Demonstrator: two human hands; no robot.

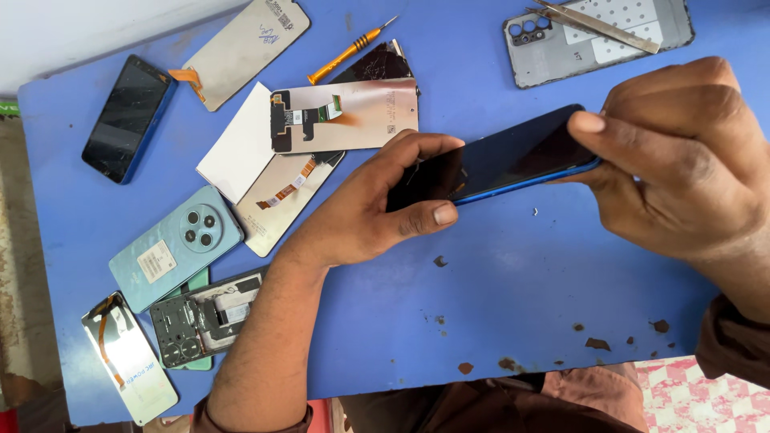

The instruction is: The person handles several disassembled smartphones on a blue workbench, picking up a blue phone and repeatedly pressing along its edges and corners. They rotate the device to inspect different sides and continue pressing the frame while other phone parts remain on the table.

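Observation:
A dark-screened phone with a blue frame [513, 156] is held above the blue table [481, 289], tilted up to the right. My left hand [377, 204] grips its lower left end, thumb along the near edge. My right hand [682, 160] grips its upper right end, index finger lying across the screen corner.
Loose display panels [345, 114] with orange flex cables lie at the centre left. An orange screwdriver [349, 52], a light blue back cover [176, 244], an opened phone frame [204, 317], another dark phone [128, 119], and a grey back cover [597, 36] with metal tweezers [597, 24] lie around.

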